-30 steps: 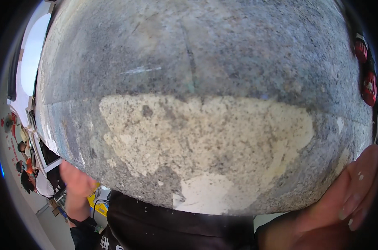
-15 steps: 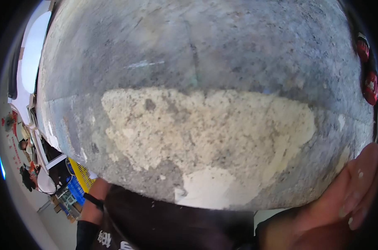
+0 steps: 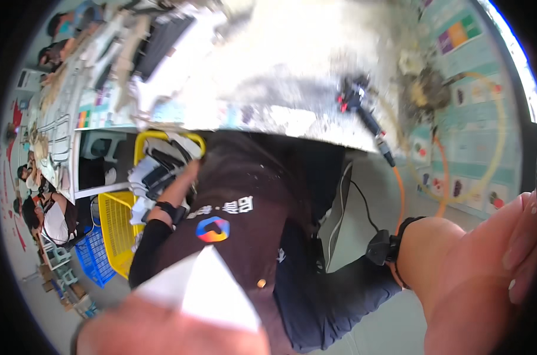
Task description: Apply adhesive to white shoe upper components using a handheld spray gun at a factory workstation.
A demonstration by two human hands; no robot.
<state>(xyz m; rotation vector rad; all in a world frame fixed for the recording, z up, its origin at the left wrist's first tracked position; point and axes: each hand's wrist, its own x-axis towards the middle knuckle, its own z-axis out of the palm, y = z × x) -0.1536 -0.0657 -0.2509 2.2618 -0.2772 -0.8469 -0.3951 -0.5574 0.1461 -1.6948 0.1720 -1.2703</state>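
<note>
"What do I have for a surface on your feed?"

"Largest first: a pale counter (image 3: pixel 274 65), dusty and smudged dark, sweeping from eleven o'clock to one. Under it I see a brown apron (image 3: pixel 245 168) filling the middle, then grey floor (image 3: pixel 363 204) past its right side. Pale green sheeting (image 3: pixel 458 62) with fruit pictures stands at two to three."

"Anything blocking my view?"

"The right hand (image 3: pixel 490 260), huge at four o'clock. Its fingers look bent, but they run into the dark rim, so I can't tell whether it grips anything. At seven, a white pointed piece (image 3: pixel 212 290) and a blurred skin-toned shape (image 3: pixel 174 332) sit too close to the lens for me to name."

"And the rest?"

"A latticed yellow basket (image 3: pixel 116 231) between eight and nine, a blue basket (image 3: pixel 94 254) just beside it at eight. Toward ten, below the counter edge, a yellow bin (image 3: pixel 141 145) bears a pile of white and dark pieces (image 3: pixel 162 168). Dark strips (image 3: pixel 165 44) lie on the counter at eleven. A black-and-red tool (image 3: pixel 363 112) rests there at two, with an orange hose (image 3: pixel 401 195) hanging from it."

"The other hand?"

"The left hand (image 3: pixel 189 173), smallest, at nine, right by that pile; its fingers are too unclear for me to tell its grip."
</note>
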